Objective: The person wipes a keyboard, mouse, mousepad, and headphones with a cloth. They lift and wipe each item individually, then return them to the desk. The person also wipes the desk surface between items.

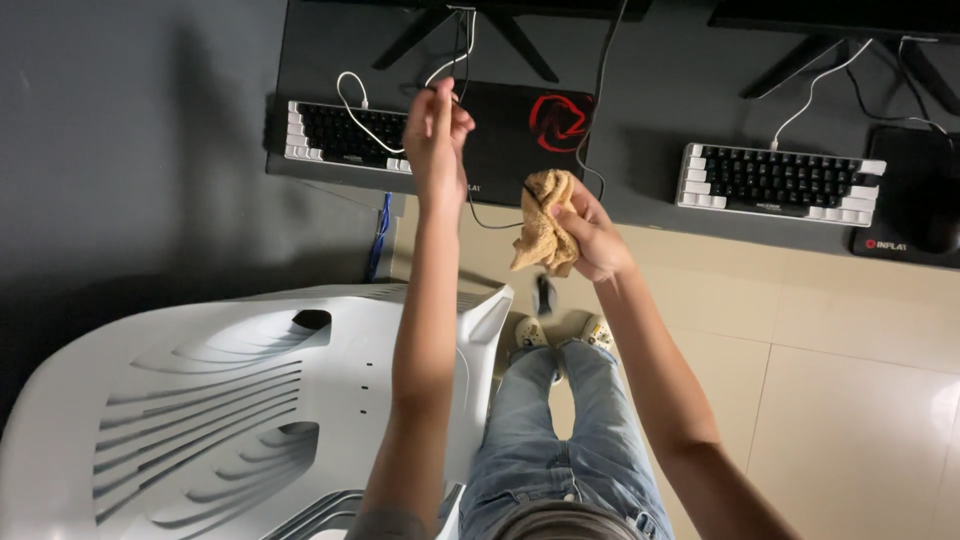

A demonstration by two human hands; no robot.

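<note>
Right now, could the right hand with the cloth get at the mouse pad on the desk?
Probably yes: the right hand holds the cloth at the desk edge beside the mouse pad, with only a thin cable lying across it.

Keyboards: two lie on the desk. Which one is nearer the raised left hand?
The left keyboard, directly beside the left hand. The other keyboard lies far right, beyond the cloth.
</note>
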